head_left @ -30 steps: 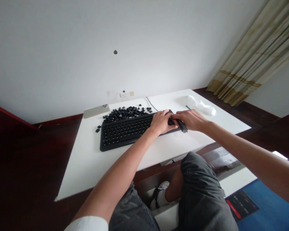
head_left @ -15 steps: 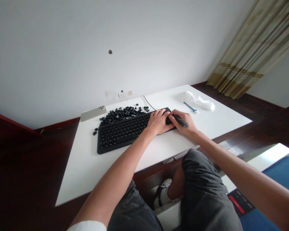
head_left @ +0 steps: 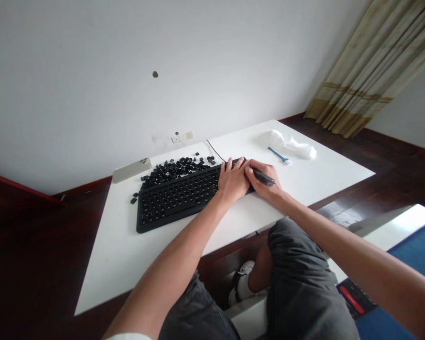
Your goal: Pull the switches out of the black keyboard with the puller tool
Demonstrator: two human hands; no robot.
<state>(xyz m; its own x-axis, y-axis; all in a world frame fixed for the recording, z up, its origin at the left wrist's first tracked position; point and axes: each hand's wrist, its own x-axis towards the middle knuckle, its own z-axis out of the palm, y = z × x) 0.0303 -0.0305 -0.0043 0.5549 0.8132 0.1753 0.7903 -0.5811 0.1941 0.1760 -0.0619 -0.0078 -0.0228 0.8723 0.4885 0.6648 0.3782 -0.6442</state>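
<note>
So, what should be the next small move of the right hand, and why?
Perhaps the right hand should gently lift the dark tool: the left hand rests on the keyboard, able to steady it, and loose keycaps piled behind suggest prying. The tool's tip is hidden, so go slowly.

Black keyboard, black keycaps, black tool, white table, blue-and-white brush, gold-banded curtain

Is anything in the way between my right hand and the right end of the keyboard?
Nothing visible blocks the right hand, which grips a dark tool, though the left hand spreads over the keyboard right beside it. The tool's far end is hidden. Loose keycaps lie behind the keyboard, clear of that hand.
</note>
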